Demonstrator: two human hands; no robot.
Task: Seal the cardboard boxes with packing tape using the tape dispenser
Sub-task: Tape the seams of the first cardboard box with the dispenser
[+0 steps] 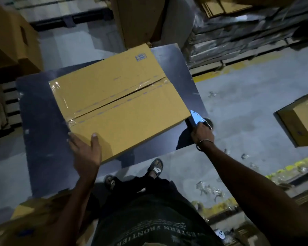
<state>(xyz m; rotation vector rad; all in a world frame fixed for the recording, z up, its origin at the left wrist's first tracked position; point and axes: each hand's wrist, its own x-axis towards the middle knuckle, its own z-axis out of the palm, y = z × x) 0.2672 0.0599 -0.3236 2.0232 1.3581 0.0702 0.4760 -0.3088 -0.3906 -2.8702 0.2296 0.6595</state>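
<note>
A brown cardboard box [128,110] lies flat on a dark table [41,110], its top flaps closed with clear tape along the centre seam and over the left edge. My left hand [86,150] grips the box's near corner, thumb on top. My right hand [202,133] holds a blue tape dispenser [196,118] pressed against the box's right-hand corner, just off its side face.
Another cardboard box [302,121] sits on the floor at the right. Stacked boxes [11,38] stand at the far left and at the back [139,20]. Wrapped pallets [247,38] fill the back right. Scraps of tape [208,189] litter the floor by my feet.
</note>
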